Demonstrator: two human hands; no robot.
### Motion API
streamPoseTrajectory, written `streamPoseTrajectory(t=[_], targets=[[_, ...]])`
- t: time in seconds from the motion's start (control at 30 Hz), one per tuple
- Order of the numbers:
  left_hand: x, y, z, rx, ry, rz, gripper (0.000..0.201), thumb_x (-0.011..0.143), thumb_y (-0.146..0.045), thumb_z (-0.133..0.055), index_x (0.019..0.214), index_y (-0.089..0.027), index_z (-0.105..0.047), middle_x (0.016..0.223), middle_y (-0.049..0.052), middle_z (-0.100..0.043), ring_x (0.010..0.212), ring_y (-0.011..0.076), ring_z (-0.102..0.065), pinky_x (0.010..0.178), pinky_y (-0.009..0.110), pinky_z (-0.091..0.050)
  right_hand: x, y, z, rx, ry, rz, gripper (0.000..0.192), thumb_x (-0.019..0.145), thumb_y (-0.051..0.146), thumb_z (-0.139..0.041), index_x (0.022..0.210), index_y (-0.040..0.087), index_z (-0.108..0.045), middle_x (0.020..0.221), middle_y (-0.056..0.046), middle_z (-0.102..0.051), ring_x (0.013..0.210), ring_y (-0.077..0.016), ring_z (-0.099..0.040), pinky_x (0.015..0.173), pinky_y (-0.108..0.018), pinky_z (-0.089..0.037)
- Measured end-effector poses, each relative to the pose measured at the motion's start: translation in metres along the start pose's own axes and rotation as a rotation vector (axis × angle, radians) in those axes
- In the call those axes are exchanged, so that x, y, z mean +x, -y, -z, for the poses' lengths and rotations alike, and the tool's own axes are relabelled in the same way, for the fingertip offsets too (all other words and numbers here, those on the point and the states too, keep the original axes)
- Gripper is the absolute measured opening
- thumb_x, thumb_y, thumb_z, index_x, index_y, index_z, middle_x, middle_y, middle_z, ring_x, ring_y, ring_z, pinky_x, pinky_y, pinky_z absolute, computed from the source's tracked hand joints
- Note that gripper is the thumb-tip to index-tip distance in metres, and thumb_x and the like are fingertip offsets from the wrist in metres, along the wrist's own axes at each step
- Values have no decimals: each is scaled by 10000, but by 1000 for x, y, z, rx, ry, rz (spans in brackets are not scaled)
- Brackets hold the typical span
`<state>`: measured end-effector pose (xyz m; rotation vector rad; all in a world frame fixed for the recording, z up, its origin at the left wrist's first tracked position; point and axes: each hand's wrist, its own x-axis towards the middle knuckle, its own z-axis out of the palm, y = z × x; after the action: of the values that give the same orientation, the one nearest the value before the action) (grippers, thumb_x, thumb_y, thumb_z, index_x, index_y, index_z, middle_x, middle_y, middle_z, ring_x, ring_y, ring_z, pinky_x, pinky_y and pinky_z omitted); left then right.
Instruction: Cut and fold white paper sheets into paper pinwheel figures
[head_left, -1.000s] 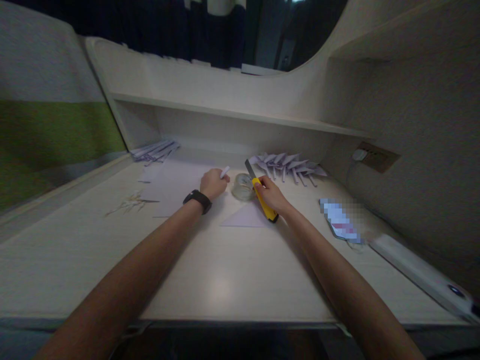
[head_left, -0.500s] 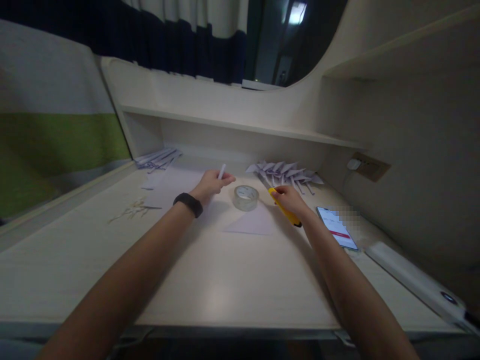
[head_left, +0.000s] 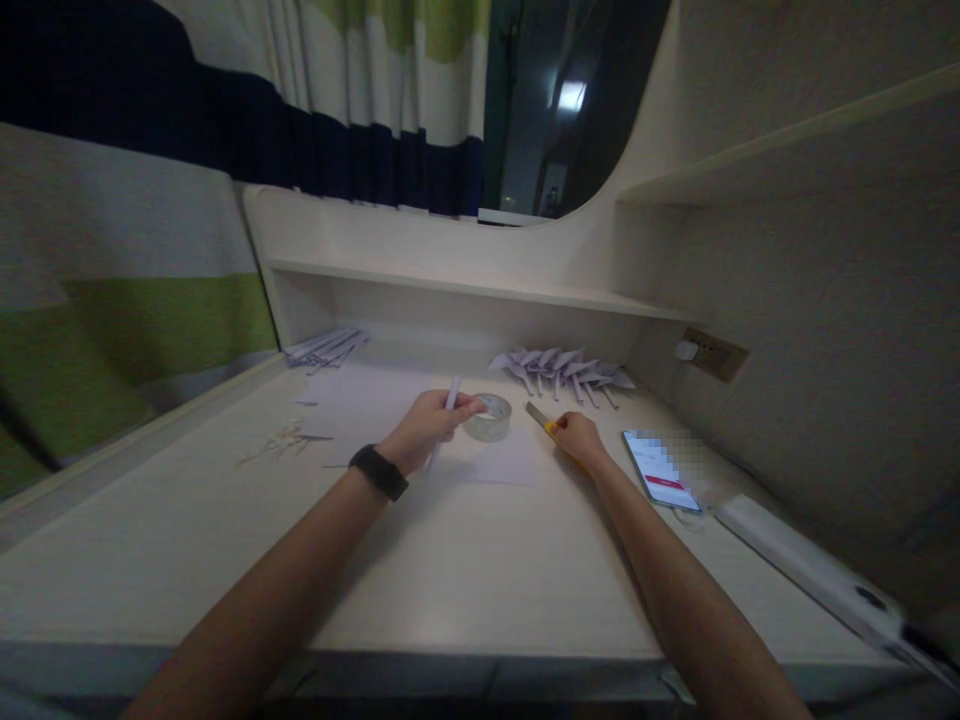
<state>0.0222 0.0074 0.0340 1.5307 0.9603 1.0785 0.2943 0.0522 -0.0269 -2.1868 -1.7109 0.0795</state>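
Note:
My left hand (head_left: 431,425), with a dark band on the wrist, is closed around a thin white paper tube (head_left: 454,388). Its fingertips reach the left edge of a clear tape roll (head_left: 491,428); whether they touch it I cannot tell. A small sheet of white paper (head_left: 501,466) lies on the desk just in front of the roll. In my right hand (head_left: 581,437) is a yellow utility knife (head_left: 540,417), its blade out and pointing to the far left, low over the desk. The hand covers most of the handle.
Folded paper pinwheels (head_left: 562,370) lie in a row at the back right. Paper tubes (head_left: 326,347) are piled at the back left, near large white sheets (head_left: 375,390) and thin sticks (head_left: 281,442). On the right are a lit phone (head_left: 660,472) and a long white device (head_left: 806,565).
The view has tilted up a little. My right hand has lowered the utility knife towards the desk, and my left hand has moved the paper tube closer to the tape roll.

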Motion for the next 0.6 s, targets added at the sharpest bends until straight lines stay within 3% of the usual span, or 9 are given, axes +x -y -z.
streamPoseTrajectory(t=[0.27,0.47,0.6], targets=[[-5,11,-2,18,-15,45,385,704,-437,-664,857,-83,-674,540,-62,-315,452,61,-233,425,229,-139,-9,-3,11,-166,-23,-82,345,767,408,-578,938,124,-673,935,-176,-689,844,-256,-664,648,-268,-456],[-5,18,-5,70,-16,30,412,688,-460,-649,836,-77,-674,543,-54,-346,458,65,-253,430,227,-147,-24,6,17,-320,-123,-24,315,751,154,-560,1051,77,-619,987,-220,-666,956,-307,-636,767,-352,-465],[-7,18,-6,64,3,25,426,675,-476,-655,827,-78,-671,544,-53,-359,460,64,-253,433,226,-148,-34,15,12,-366,-150,50,253,784,74,-498,985,69,-652,942,-234,-675,952,-304,-639,786,-371,-457]])
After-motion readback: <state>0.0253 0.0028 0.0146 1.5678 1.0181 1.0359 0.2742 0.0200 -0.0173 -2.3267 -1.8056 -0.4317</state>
